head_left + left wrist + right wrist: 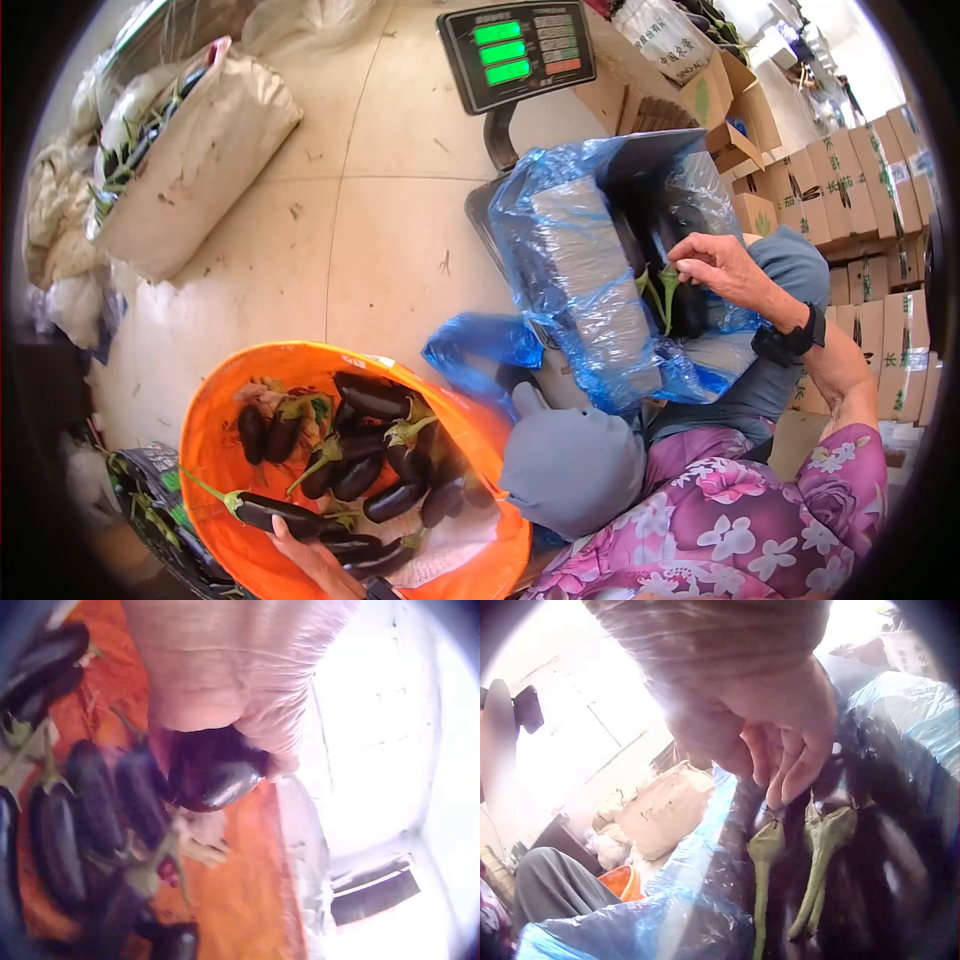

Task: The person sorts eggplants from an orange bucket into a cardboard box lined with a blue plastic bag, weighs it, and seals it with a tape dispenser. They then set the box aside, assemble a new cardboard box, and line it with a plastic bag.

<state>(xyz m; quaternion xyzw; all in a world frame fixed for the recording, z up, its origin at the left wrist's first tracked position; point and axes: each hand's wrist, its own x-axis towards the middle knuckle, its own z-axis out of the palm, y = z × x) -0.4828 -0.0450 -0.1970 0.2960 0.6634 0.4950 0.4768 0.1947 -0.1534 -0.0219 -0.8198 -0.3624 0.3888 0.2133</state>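
In the head view my left hand (308, 562) grips a dark purple eggplant (262, 511) by its body, its green stem pointing up and left. The left wrist view shows that eggplant's rounded, glossy end (217, 772) between thumb and fingers. Several more eggplants (395, 500) lie in the orange basket (200, 420) around this hand. My right hand (728, 270) hangs over the blue-lined box (590, 290), fingers loosely bent. Its fingertips are right at the green caps (769, 840) of eggplants lying inside the box.
The box sits on a scale whose display (515, 55) glows green. A large sack (200, 160) of eggplants lies at the upper left. Stacked cartons (850, 190) line the right side. Loose blue plastic (480, 342) spreads between basket and box, beside my knee (575, 470).
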